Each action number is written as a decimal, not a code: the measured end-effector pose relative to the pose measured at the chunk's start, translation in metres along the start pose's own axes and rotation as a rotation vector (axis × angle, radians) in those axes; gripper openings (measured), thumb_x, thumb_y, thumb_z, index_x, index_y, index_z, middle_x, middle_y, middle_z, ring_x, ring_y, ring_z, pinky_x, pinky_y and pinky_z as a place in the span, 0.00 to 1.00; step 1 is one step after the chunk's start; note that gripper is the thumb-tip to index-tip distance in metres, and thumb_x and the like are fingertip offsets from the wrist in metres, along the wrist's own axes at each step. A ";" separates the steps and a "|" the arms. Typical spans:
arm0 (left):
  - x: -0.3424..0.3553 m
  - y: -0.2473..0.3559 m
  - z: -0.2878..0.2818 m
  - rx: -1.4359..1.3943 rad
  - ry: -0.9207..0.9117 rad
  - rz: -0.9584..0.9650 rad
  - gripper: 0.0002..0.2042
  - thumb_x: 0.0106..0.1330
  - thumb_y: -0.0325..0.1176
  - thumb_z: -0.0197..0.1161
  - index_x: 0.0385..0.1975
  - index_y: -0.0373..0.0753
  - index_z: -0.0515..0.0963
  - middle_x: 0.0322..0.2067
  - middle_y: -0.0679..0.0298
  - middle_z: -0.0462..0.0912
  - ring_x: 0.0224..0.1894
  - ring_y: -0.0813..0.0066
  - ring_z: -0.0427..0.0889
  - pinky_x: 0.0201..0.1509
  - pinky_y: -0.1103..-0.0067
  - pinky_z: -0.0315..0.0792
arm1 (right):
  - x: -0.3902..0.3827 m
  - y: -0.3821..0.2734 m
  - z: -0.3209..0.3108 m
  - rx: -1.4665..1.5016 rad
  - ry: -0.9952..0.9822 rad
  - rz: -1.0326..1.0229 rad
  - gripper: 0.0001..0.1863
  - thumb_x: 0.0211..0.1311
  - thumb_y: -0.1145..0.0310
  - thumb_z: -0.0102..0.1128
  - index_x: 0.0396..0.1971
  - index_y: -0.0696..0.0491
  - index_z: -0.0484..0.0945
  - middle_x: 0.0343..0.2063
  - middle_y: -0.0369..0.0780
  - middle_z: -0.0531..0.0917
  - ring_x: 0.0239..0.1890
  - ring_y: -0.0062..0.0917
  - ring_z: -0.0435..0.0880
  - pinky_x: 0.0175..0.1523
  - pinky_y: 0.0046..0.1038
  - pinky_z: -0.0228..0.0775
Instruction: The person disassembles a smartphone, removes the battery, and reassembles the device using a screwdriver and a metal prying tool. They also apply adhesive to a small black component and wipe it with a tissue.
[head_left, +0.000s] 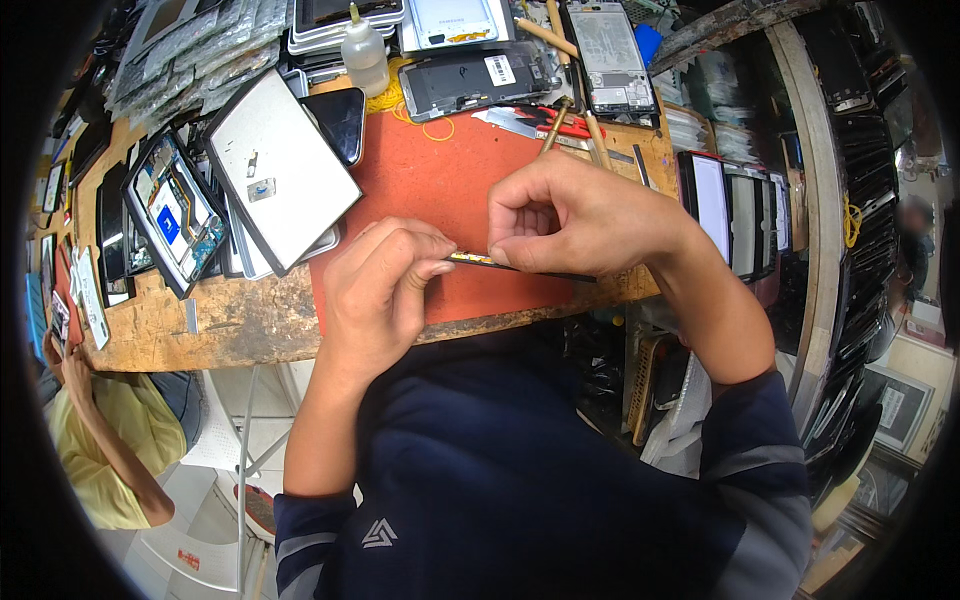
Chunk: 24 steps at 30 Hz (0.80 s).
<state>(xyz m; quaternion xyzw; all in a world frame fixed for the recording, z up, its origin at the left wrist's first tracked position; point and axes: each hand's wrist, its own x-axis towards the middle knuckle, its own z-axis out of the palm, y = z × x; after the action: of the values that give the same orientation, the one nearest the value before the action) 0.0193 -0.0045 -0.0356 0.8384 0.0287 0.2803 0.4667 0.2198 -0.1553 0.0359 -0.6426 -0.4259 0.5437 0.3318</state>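
Over a red mat (420, 170) on the worn wooden bench, my left hand (385, 285) pinches the left end of a thin dark strip-like part (475, 259) with small yellow and light bits along it. My right hand (570, 215) is curled, thumb and forefinger pressed on the same part farther right; the part runs on beneath this hand. Just beyond my right hand lie a brass-coloured tool (555, 130), red-handled cutters (570, 125) and yellow wire (425, 125).
Opened tablets (170, 210), a white panel (275, 170), a squeeze bottle (363, 55) and phone parts (470, 80) crowd the left and back. Stacked screens (720, 205) stand at right. Another person (120, 450) in yellow works at lower left; a blurred person (915, 240) is far right.
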 end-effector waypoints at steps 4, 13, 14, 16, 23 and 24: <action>0.000 0.001 0.000 0.005 0.000 0.002 0.04 0.65 0.17 0.70 0.35 0.31 0.82 0.34 0.54 0.89 0.34 0.64 0.89 0.39 0.75 0.81 | 0.000 0.000 0.000 0.010 0.002 -0.003 0.06 0.66 0.72 0.70 0.30 0.59 0.86 0.24 0.31 0.84 0.28 0.12 0.79 0.37 0.22 0.76; 0.000 0.001 0.000 0.004 0.003 -0.009 0.04 0.65 0.17 0.70 0.35 0.31 0.83 0.34 0.55 0.89 0.34 0.65 0.89 0.39 0.75 0.81 | -0.001 -0.001 0.001 -0.011 0.007 -0.003 0.06 0.66 0.73 0.69 0.30 0.59 0.86 0.24 0.32 0.84 0.29 0.12 0.80 0.37 0.22 0.76; -0.001 0.001 0.000 0.002 0.005 -0.009 0.04 0.65 0.16 0.70 0.35 0.31 0.83 0.34 0.55 0.89 0.34 0.65 0.89 0.39 0.75 0.81 | -0.001 -0.001 0.001 -0.015 0.006 -0.004 0.06 0.66 0.73 0.69 0.30 0.59 0.86 0.24 0.32 0.84 0.29 0.12 0.80 0.37 0.22 0.76; -0.001 0.001 0.000 0.000 0.007 -0.010 0.04 0.65 0.16 0.70 0.35 0.31 0.82 0.34 0.55 0.89 0.34 0.65 0.89 0.39 0.75 0.81 | 0.000 -0.001 0.001 -0.016 0.006 -0.005 0.06 0.66 0.73 0.69 0.30 0.59 0.86 0.24 0.32 0.85 0.29 0.12 0.80 0.37 0.22 0.76; -0.001 0.002 0.000 0.001 0.003 -0.022 0.04 0.65 0.17 0.70 0.34 0.31 0.82 0.34 0.55 0.89 0.34 0.65 0.89 0.39 0.75 0.81 | 0.000 -0.001 0.001 -0.014 0.003 -0.004 0.06 0.66 0.73 0.69 0.30 0.59 0.86 0.24 0.31 0.85 0.28 0.12 0.80 0.37 0.22 0.76; -0.001 0.002 0.000 0.001 0.006 -0.011 0.04 0.65 0.17 0.70 0.35 0.31 0.82 0.34 0.55 0.89 0.34 0.65 0.89 0.39 0.75 0.81 | 0.000 -0.001 0.001 -0.013 0.003 -0.002 0.06 0.66 0.73 0.69 0.30 0.59 0.86 0.24 0.31 0.85 0.28 0.12 0.80 0.37 0.22 0.76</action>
<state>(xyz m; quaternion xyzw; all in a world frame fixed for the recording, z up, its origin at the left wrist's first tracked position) 0.0186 -0.0059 -0.0348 0.8375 0.0347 0.2802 0.4678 0.2190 -0.1554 0.0365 -0.6450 -0.4296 0.5396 0.3290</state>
